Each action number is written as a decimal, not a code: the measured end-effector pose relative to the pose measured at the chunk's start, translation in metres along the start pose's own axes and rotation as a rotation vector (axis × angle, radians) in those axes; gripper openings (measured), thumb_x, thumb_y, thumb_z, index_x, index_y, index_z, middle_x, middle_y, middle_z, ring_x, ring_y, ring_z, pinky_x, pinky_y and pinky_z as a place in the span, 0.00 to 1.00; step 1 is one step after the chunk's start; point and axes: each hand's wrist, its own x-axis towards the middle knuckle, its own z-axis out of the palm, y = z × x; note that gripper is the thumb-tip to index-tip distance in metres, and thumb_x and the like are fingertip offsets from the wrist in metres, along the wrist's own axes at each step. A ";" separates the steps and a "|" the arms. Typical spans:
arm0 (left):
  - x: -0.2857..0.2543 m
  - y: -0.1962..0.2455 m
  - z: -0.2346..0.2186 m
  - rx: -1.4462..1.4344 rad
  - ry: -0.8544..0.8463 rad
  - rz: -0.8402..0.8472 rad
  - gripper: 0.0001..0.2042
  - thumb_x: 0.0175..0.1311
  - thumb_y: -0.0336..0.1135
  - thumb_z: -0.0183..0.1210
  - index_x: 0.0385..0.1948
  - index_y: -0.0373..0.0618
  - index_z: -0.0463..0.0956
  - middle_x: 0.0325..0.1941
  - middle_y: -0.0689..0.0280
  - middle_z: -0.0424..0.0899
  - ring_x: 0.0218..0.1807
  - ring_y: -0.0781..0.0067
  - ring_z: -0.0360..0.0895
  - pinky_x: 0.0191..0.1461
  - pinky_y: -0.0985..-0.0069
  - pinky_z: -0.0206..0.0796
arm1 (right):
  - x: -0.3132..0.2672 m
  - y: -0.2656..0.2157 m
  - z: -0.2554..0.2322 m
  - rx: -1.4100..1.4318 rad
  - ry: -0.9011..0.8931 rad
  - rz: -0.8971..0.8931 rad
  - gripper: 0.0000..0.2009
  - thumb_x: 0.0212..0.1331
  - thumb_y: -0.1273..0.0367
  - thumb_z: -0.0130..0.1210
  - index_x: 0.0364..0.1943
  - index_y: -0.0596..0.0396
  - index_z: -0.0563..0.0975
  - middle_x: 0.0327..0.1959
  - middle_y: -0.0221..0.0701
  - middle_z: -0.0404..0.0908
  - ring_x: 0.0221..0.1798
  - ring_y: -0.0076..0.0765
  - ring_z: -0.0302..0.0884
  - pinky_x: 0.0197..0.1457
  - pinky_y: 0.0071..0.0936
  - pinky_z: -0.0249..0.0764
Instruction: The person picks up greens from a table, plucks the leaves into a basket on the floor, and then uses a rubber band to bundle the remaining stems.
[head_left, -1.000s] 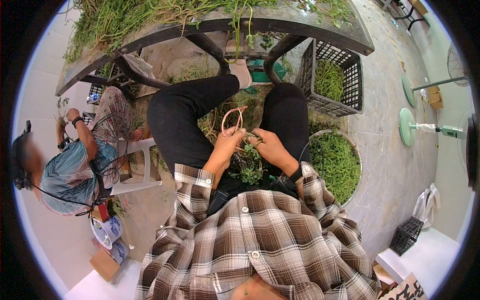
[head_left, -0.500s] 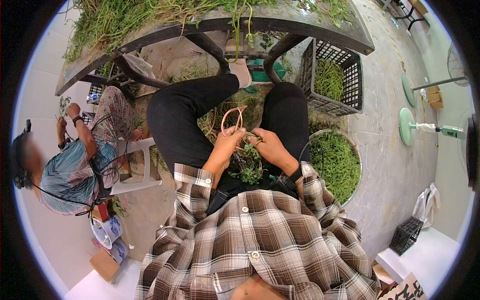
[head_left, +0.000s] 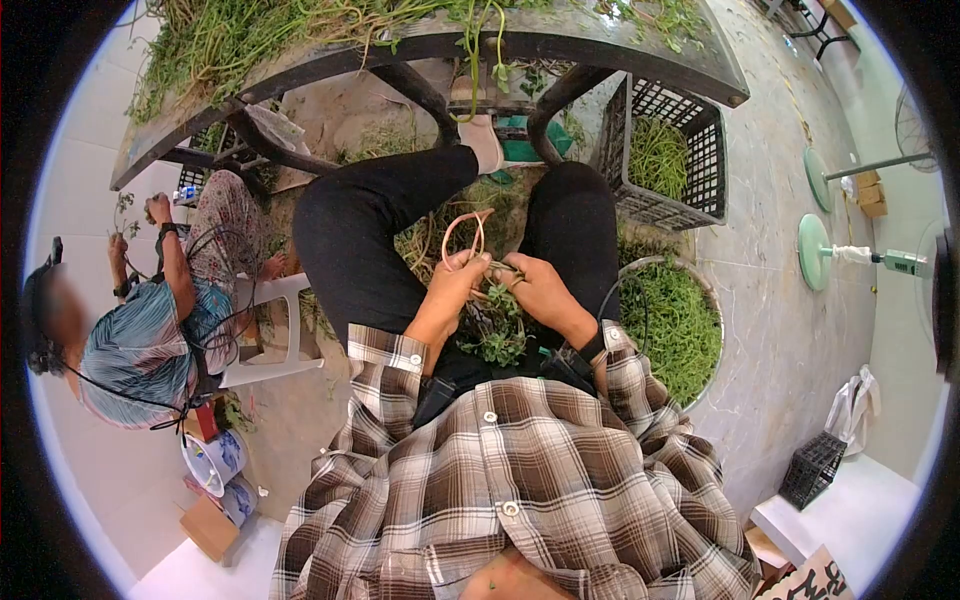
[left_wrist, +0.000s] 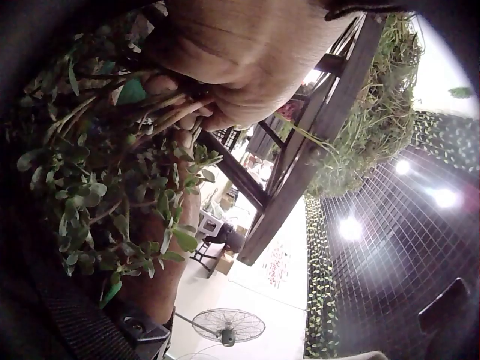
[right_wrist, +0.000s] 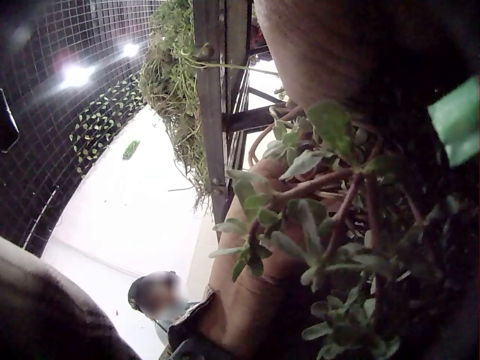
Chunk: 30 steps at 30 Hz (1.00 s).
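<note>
Between my knees, both hands work on a bunch of purslane (head_left: 505,340) with reddish stems and small paddle-shaped leaves. My left hand (head_left: 448,295) pinches the stems between thumb and fingers. A pinkish stem (head_left: 447,240) loops up out of it, away from my body. Close beside it, my right hand (head_left: 550,298) grips the same bunch, thumb toward the left hand. The leafy tops (left_wrist: 112,217) hang below the hands, toward my lap. In the right wrist view, leaves (right_wrist: 300,165) cover part of the fingers.
A table (head_left: 690,60) heaped with greens (head_left: 250,50) stands in front. To the right are a black crate (head_left: 705,150) with green stems and a round container (head_left: 718,310) of leafy tops. Another person (head_left: 150,330) sits at left. Green fan bases (head_left: 812,255) stand at far right.
My hands and the purslane stay almost in place. The seated person at left has moved their hands apart, one raised slightly, with a sprig between them.
</note>
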 end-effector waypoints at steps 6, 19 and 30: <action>0.001 -0.002 -0.002 0.014 0.006 -0.005 0.11 0.63 0.39 0.52 0.21 0.48 0.67 0.16 0.76 0.59 0.19 0.85 0.55 0.24 0.82 0.49 | -0.001 -0.001 0.001 0.002 0.010 -0.027 0.11 0.57 0.66 0.51 0.33 0.63 0.73 0.25 0.46 0.73 0.28 0.49 0.70 0.33 0.37 0.65; 0.001 -0.002 -0.001 0.024 0.002 0.014 0.12 0.63 0.39 0.53 0.21 0.47 0.68 0.17 0.76 0.61 0.20 0.85 0.56 0.25 0.81 0.51 | -0.001 0.002 0.003 0.044 0.006 -0.001 0.10 0.57 0.67 0.51 0.31 0.63 0.71 0.23 0.44 0.71 0.26 0.44 0.68 0.31 0.35 0.64; 0.000 0.000 -0.002 0.090 -0.024 0.022 0.13 0.62 0.40 0.54 0.19 0.48 0.68 0.16 0.76 0.62 0.19 0.85 0.58 0.24 0.83 0.53 | -0.004 -0.001 0.003 0.047 0.019 -0.040 0.10 0.57 0.68 0.50 0.29 0.64 0.70 0.23 0.46 0.71 0.25 0.46 0.68 0.31 0.35 0.64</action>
